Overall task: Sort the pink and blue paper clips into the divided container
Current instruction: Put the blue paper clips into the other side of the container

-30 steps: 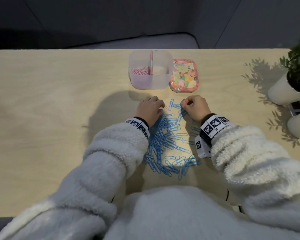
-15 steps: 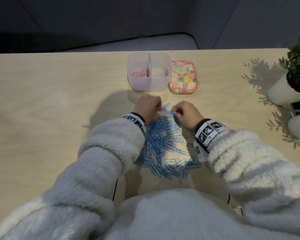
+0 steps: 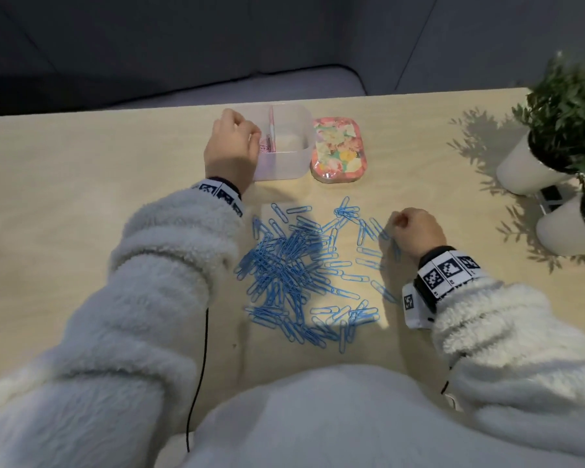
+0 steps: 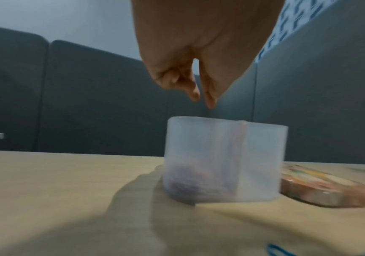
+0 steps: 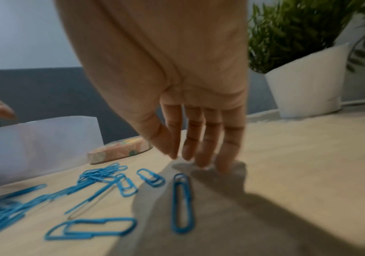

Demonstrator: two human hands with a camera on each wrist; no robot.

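Note:
A translucent divided container (image 3: 284, 160) stands at the table's far middle, with pink paper clips (image 3: 265, 143) in its left compartment. My left hand (image 3: 247, 133) hovers over that compartment. In the left wrist view, the left hand (image 4: 203, 100) points down above the container (image 4: 225, 161), thumb and forefinger slightly apart with nothing between them. Blue paper clips (image 3: 291, 261) lie heaped before me. My right hand (image 3: 399, 221) sits at the heap's right edge. In the right wrist view, the right hand (image 5: 190, 159) has straight fingers touching bare table beside a blue clip (image 5: 182, 202).
A floral lid (image 3: 338, 150) lies flat right of the container. Two white pots with green plants (image 3: 527, 167) stand at the right table edge. A black cable hangs along my left sleeve. Dark upholstered seating runs behind the table.
My left hand has left the blue heap and risen forward to above the container's left compartment. My right hand has slid right, from the heap's top to its right edge.

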